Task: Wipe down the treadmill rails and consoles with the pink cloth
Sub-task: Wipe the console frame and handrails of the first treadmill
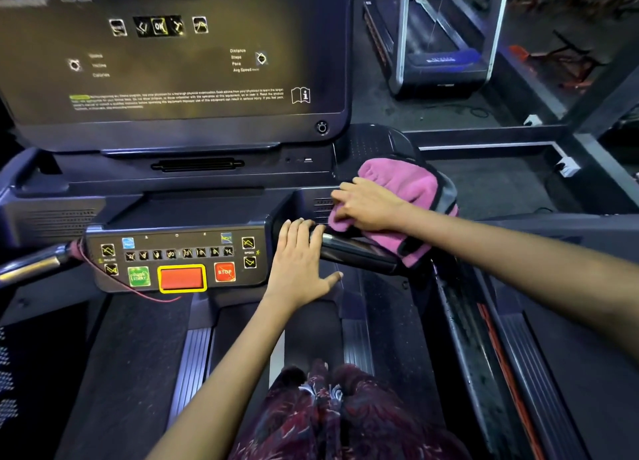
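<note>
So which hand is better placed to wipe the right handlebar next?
The right hand. It already presses the pink cloth on the console's right side, and the cloth drapes over the handlebar. The left hand is bare, resting flat by the button panel.

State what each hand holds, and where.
Right hand presses the pink cloth flat at its near left edge. Left hand rests open on the handlebar, holding nothing.

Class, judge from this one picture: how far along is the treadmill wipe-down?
Done: nothing shows as finished. In hand: the right hand presses the pink cloth onto the console's right wing, above the right rail; the left hand rests beside it. Seemingly left: button panel, display screen, left rail.
</note>
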### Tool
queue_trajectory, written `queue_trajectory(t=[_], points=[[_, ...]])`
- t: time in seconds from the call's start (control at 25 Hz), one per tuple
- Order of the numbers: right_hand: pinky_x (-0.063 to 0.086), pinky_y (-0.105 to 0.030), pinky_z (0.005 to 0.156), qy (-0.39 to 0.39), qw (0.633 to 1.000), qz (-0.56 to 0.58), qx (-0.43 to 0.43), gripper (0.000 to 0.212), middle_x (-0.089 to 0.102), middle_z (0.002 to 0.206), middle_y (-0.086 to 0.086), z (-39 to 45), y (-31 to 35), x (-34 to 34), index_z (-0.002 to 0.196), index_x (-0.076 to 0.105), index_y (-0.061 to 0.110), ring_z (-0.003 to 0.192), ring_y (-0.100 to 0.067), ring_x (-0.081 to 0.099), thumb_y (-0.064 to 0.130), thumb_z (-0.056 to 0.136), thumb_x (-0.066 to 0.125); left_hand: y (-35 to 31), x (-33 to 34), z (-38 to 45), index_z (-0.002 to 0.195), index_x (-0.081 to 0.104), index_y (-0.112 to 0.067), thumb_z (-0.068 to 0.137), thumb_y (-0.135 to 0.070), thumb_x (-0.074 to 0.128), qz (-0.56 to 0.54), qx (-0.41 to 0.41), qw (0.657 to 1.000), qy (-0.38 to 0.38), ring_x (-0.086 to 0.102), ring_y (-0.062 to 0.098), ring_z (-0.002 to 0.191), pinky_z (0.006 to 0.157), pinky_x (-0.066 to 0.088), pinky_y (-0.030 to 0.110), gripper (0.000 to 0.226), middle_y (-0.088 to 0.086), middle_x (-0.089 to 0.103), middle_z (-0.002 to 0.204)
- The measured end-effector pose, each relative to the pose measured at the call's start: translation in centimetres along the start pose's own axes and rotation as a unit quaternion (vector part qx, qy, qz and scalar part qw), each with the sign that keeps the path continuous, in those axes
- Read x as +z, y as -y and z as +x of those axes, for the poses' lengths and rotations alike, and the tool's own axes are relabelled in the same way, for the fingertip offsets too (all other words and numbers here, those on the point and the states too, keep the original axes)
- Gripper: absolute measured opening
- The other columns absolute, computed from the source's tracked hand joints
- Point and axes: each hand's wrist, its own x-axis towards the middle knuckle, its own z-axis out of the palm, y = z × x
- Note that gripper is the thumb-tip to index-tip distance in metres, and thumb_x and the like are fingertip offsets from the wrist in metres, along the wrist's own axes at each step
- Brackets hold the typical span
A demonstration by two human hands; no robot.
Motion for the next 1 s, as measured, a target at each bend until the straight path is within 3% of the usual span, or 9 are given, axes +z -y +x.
queue_trajectory(t=[0.08, 0.16, 0.2, 0.36, 0.44, 0.52, 0.64, 0.84, 1.0], points=[[0.036, -0.032, 0.062, 0.071, 0.997, 0.021, 0.017, 0.014, 0.057, 0.084, 0.0, -2.5, -1.6, -0.1, 0.08, 0.071, 0.031, 0.079, -0.024, 0.057, 0.021, 0.07, 0.069, 0.0, -0.1, 0.0, 0.137, 0.037, -0.005, 0.074, -0.061, 0.059, -0.006, 0.007, 1.0, -0.004, 0.028, 0.033, 0.135, 0.114, -0.005, 0.039, 0.087, 0.016, 0.038, 0.139], [0.035, -0.034, 0.069, 0.09, 0.992, 0.034, 0.081, 0.025, 0.057, 0.096, 0.0, -4.1, -2.8, 0.3, 0.1, 0.07, 0.035, 0.093, -0.024, 0.054, 0.024, 0.08, 0.062, 0.0, 0.0, -0.1, 0.138, 0.036, -0.005, 0.074, -0.061, 0.059, -0.007, 0.007, 1.0, -0.001, 0.026, 0.033, 0.136, 0.115, -0.004, 0.04, 0.088, 0.017, 0.037, 0.14], [0.036, -0.034, 0.069, 0.078, 0.992, 0.044, 0.092, 0.025, 0.058, 0.095, 0.0, -4.3, -2.8, 0.3, 0.1, 0.07, 0.035, 0.092, -0.023, 0.054, 0.024, 0.079, 0.064, 0.0, 0.0, 0.0, 0.137, 0.037, -0.005, 0.073, -0.061, 0.059, -0.004, 0.005, 1.0, -0.002, 0.027, 0.034, 0.135, 0.115, -0.003, 0.041, 0.089, 0.017, 0.038, 0.139], [0.036, -0.028, 0.051, -0.005, 0.996, 0.041, 0.08, 0.018, 0.057, 0.068, 0.002, -2.0, -1.4, 0.4, 0.069, 0.072, 0.029, 0.062, -0.023, 0.057, 0.023, 0.055, 0.083, -0.3, -0.3, 0.0, 0.14, 0.03, -0.006, 0.076, -0.065, 0.053, -0.001, -0.002, 1.0, 0.005, 0.02, 0.033, 0.137, 0.115, -0.006, 0.043, 0.091, 0.018, 0.031, 0.143], [0.036, -0.027, 0.05, -0.029, 0.997, 0.033, 0.063, 0.016, 0.056, 0.067, 0.002, 0.3, -0.1, -0.1, 0.063, 0.07, 0.028, 0.06, -0.022, 0.056, 0.022, 0.054, 0.081, -0.3, -0.2, 0.0, 0.142, 0.027, -0.007, 0.077, -0.066, 0.05, 0.004, -0.009, 1.0, 0.009, 0.019, 0.033, 0.138, 0.115, -0.006, 0.043, 0.091, 0.018, 0.028, 0.144], [0.036, -0.027, 0.05, -0.037, 0.999, 0.013, 0.033, 0.015, 0.054, 0.066, 0.003, 2.5, 1.3, -0.5, 0.059, 0.068, 0.029, 0.06, -0.02, 0.055, 0.022, 0.053, 0.08, -0.2, -0.1, 0.1, 0.138, 0.036, -0.004, 0.073, -0.065, 0.055, 0.008, -0.006, 1.0, 0.009, 0.028, 0.036, 0.135, 0.115, -0.003, 0.043, 0.091, 0.02, 0.036, 0.139], [0.037, -0.026, 0.051, -0.041, 0.999, -0.015, -0.014, 0.014, 0.056, 0.069, 0.003, 3.5, 1.1, -0.9, 0.06, 0.066, 0.029, 0.062, -0.018, 0.055, 0.026, 0.054, 0.078, 0.0, 0.0, 0.2, 0.127, 0.049, -0.002, 0.065, -0.061, 0.061, 0.002, -0.002, 1.0, 0.002, 0.043, 0.038, 0.124, 0.112, 0.005, 0.042, 0.087, 0.02, 0.05, 0.127], [0.039, -0.03, 0.055, -0.014, 0.999, 0.02, -0.026, 0.019, 0.057, 0.077, 0.001, -2.7, -3.0, 0.1, 0.076, 0.072, 0.03, 0.067, -0.021, 0.056, 0.022, 0.059, 0.077, 0.1, -0.2, -0.1, 0.137, 0.037, -0.006, 0.073, -0.057, 0.061, -0.019, 0.011, 1.0, -0.006, 0.027, 0.033, 0.136, 0.116, 0.001, 0.042, 0.085, 0.015, 0.038, 0.139], [0.036, -0.026, 0.053, 0.021, 0.998, 0.062, 0.023, 0.028, 0.058, 0.071, 0.002, -4.0, -3.6, 0.0, 0.075, 0.073, 0.031, 0.061, -0.021, 0.055, 0.02, 0.053, 0.084, -0.1, -0.2, -0.1, 0.138, 0.035, -0.006, 0.073, -0.058, 0.06, -0.019, 0.005, 1.0, -0.002, 0.023, 0.033, 0.137, 0.116, -0.002, 0.042, 0.087, 0.016, 0.034, 0.142]])
